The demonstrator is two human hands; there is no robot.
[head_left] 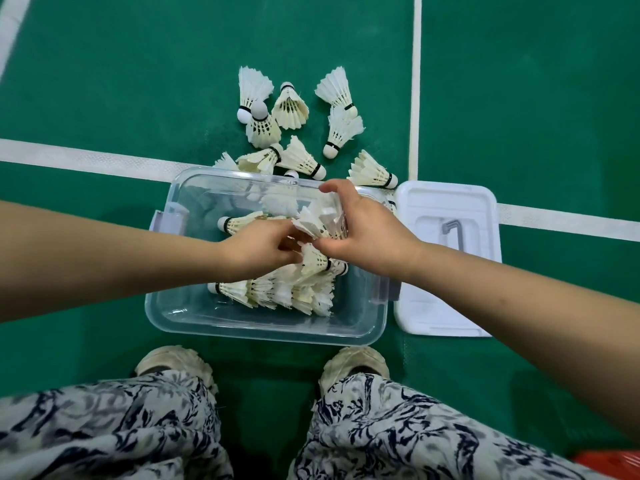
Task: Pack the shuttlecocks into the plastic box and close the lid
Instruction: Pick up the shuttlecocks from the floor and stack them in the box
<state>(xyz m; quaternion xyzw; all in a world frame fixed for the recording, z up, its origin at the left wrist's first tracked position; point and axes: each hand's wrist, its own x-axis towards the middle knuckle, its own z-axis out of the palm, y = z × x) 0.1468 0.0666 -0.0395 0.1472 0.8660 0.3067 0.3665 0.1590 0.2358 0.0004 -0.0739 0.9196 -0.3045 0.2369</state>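
Observation:
A clear plastic box [194, 311] sits on the green court floor in front of my feet, with several white feather shuttlecocks [277, 292] lying inside. Both hands meet over its middle. My right hand [367, 233] is shut on a shuttlecock [317, 221], feathers pointing left. My left hand [259, 249] pinches a second shuttlecock [313, 261] just below it. Several loose shuttlecocks [294, 109] lie on the floor beyond the box. The white lid [446, 209] lies flat to the right of the box.
White court lines [86, 159] cross the green floor behind the box and run up on the right [415, 81]. My two shoes [353, 365] stand close to the box's near edge. A red object [609, 462] shows at the bottom right corner.

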